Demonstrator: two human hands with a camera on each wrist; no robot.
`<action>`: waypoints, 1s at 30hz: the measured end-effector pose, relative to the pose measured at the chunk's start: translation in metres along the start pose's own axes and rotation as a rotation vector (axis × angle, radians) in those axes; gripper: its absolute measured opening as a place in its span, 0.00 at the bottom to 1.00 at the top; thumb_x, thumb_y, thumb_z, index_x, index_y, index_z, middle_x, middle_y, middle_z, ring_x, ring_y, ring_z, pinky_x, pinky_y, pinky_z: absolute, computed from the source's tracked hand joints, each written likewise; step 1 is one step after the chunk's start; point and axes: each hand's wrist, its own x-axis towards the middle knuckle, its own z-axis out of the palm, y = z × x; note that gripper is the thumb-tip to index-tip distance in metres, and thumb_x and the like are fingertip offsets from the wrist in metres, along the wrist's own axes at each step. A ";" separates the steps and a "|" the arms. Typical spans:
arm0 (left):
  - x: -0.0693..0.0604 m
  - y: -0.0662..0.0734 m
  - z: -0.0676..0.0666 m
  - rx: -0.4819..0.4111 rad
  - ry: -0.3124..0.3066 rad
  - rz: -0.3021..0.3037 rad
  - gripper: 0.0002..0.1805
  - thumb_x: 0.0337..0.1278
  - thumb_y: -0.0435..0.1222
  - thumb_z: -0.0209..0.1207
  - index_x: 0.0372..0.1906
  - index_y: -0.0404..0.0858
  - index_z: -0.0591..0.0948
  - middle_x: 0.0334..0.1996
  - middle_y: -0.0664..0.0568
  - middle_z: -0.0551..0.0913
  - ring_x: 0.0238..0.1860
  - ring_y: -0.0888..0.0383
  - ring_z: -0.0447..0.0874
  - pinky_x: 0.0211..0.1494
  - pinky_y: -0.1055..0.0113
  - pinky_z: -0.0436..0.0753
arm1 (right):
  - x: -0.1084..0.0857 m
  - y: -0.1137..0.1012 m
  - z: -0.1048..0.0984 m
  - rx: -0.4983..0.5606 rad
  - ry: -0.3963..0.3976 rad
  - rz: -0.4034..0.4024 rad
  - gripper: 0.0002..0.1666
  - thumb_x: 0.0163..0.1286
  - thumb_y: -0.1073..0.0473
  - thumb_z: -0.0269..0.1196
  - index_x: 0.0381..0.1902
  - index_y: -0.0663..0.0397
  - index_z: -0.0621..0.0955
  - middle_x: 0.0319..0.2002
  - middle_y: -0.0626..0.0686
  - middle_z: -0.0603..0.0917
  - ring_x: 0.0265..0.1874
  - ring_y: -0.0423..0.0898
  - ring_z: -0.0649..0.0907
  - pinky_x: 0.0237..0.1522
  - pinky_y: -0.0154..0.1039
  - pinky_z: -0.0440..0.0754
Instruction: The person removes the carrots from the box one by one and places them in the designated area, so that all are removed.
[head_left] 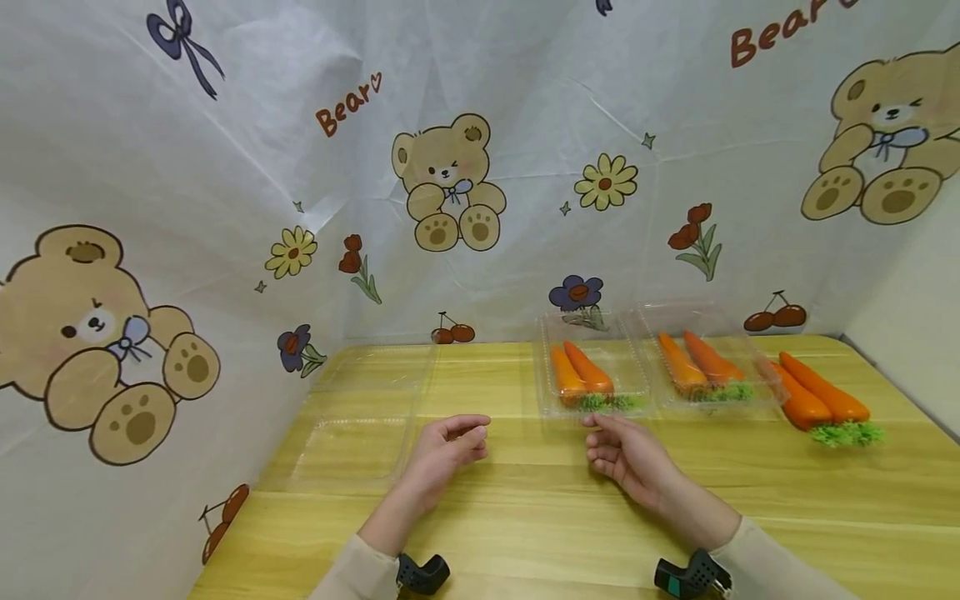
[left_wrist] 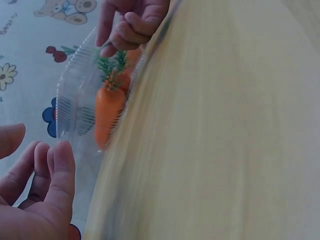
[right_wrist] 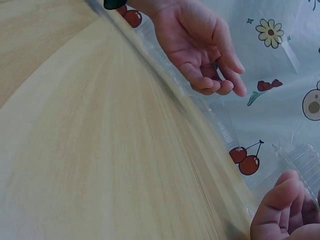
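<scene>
My left hand [head_left: 446, 454] hovers over the middle of the table with fingers loosely bent, holding nothing. To its left lies an open clear plastic box [head_left: 348, 450] without contents. My right hand [head_left: 630, 458], also loosely bent and without anything in it, is just in front of a clear box [head_left: 633, 408] with two orange carrots [head_left: 587, 371] inside. Whether its fingertips touch that box's front edge, I cannot tell. In the left wrist view, green leafy tops show on the boxed carrots [left_wrist: 109, 112], just below the right hand.
A second clear box [head_left: 768, 379] with two carrots [head_left: 701, 360] stands to the right of the first. Beyond it, two loose carrots [head_left: 828, 393] with green tops lie on the wooden table [head_left: 525, 533]. A bear-print sheet [head_left: 525, 100] hangs behind the table.
</scene>
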 end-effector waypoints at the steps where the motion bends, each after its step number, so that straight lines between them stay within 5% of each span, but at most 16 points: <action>1: 0.000 -0.002 0.001 0.001 -0.001 0.000 0.25 0.69 0.37 0.65 0.63 0.24 0.78 0.43 0.49 0.81 0.41 0.58 0.84 0.52 0.64 0.90 | 0.000 0.001 0.000 0.004 -0.006 0.001 0.15 0.84 0.50 0.51 0.46 0.50 0.83 0.31 0.45 0.84 0.30 0.39 0.83 0.36 0.32 0.86; 9: 0.006 -0.012 0.018 -0.056 -0.043 -0.027 0.25 0.69 0.37 0.65 0.62 0.24 0.79 0.42 0.47 0.83 0.40 0.58 0.85 0.53 0.62 0.90 | -0.001 -0.001 -0.003 0.006 -0.005 0.024 0.16 0.83 0.51 0.53 0.44 0.50 0.85 0.30 0.45 0.85 0.29 0.39 0.83 0.36 0.31 0.86; 19: 0.023 -0.015 0.044 -0.173 -0.044 -0.075 0.22 0.73 0.36 0.60 0.64 0.27 0.78 0.54 0.37 0.81 0.43 0.55 0.86 0.53 0.64 0.90 | -0.002 0.001 -0.004 0.005 -0.046 0.033 0.15 0.82 0.53 0.53 0.43 0.51 0.85 0.31 0.46 0.85 0.29 0.39 0.83 0.37 0.31 0.86; 30: 0.036 -0.016 0.052 -0.280 -0.042 -0.100 0.22 0.74 0.37 0.60 0.65 0.31 0.78 0.49 0.45 0.82 0.41 0.57 0.86 0.54 0.64 0.90 | -0.008 0.001 -0.004 -0.026 -0.111 0.034 0.18 0.83 0.54 0.51 0.44 0.54 0.86 0.30 0.45 0.86 0.29 0.38 0.84 0.35 0.30 0.86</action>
